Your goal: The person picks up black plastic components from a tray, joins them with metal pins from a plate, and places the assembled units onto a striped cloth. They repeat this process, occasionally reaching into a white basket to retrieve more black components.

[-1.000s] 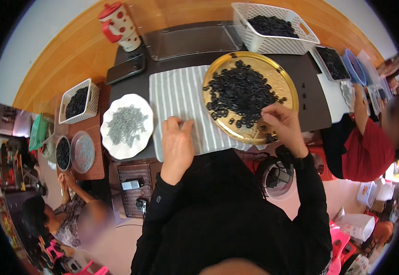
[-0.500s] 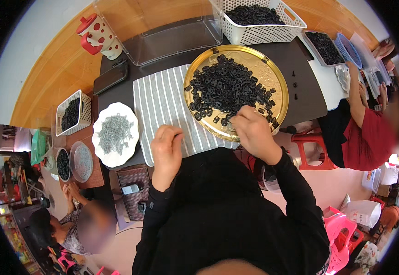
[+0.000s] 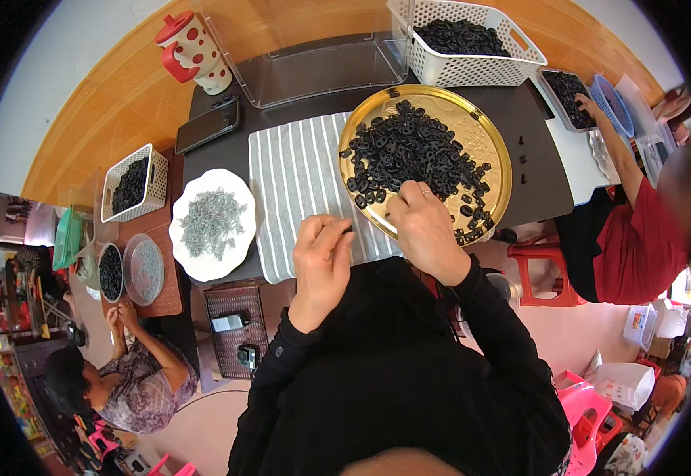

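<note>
Above the cloth (image 3: pixel 298 182): left hand (image 3: pixel 323 266) hangs over the near edge, thumb and forefinger together, a small black piece (image 3: pixel 348 229) caught at the tips.
Black piece: poking out on the right side of those fingertips, toward the right hand (image 3: pixel 428 226); too small and too covered to call its long axis.
Left grip: a fingertip pinch, probably because something so little gives no room for more.
At the tray's (image 3: pixel 484 135) near edge: right hand, fingers curled and dipping down, tips hidden under the knuckles, so whether they grip anything, I can't tell.
Pile (image 3: pixel 421 143): heaped mid-tray, thinning toward the near right rim; flat ovals with holes, long axes at every angle, no common direction.
Tray: round, gold, lapping over the cloth's right side, likely put there for a short reach; the raised rim should hold strays in.
Cloth: grey and white stripes running away from the body, spread between tray and plate (image 3: pixel 180 238), perhaps as a pale ground where dark bits show up.
Plate: white, scalloped, just beside the cloth on the left, bearing a heap of grey pieces (image 3: pixel 213 222), seemingly within the left hand's range.
Right on the tabletop (image 3: pixel 547 194): three loose bits (image 3: pixel 523 159), lined up near-to-far outside the tray.
Far side: basket (image 3: pixel 472 71) and clear box (image 3: pixel 321 75), presumably pushed back to leave the hands room.
</note>
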The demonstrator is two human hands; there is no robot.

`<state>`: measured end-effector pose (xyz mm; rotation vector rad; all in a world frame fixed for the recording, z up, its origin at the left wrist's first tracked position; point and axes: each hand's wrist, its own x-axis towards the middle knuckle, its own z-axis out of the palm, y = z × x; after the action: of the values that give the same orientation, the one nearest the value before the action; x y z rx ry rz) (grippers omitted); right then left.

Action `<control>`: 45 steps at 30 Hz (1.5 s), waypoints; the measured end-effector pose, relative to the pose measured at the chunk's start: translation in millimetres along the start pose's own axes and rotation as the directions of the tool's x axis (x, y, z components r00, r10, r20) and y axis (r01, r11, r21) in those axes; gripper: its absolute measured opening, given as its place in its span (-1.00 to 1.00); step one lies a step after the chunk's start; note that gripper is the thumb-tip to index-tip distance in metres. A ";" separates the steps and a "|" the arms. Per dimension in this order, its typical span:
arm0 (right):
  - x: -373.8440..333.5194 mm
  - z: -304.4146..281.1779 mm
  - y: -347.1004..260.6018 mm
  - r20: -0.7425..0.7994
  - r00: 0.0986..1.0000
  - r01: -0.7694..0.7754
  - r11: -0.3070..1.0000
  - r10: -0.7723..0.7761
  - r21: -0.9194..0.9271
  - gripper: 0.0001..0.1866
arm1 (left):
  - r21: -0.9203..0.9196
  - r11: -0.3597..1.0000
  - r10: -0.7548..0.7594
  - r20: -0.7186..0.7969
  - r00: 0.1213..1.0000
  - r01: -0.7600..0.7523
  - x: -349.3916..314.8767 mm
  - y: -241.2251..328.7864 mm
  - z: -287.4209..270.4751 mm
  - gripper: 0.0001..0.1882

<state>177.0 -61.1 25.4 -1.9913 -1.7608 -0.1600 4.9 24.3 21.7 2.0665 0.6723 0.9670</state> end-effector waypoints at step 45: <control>-28.5 -32.2 5.7 0.054 0.997 -0.041 0.960 0.058 -0.277 -0.80 | -0.628 0.567 -0.340 0.411 0.846 0.533 -24.6 0.2 7.2 -0.82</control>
<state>184.8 -100.7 41.1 -2.2551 -1.8068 -0.3479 -3.5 4.0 8.6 1.1747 0.5134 0.5250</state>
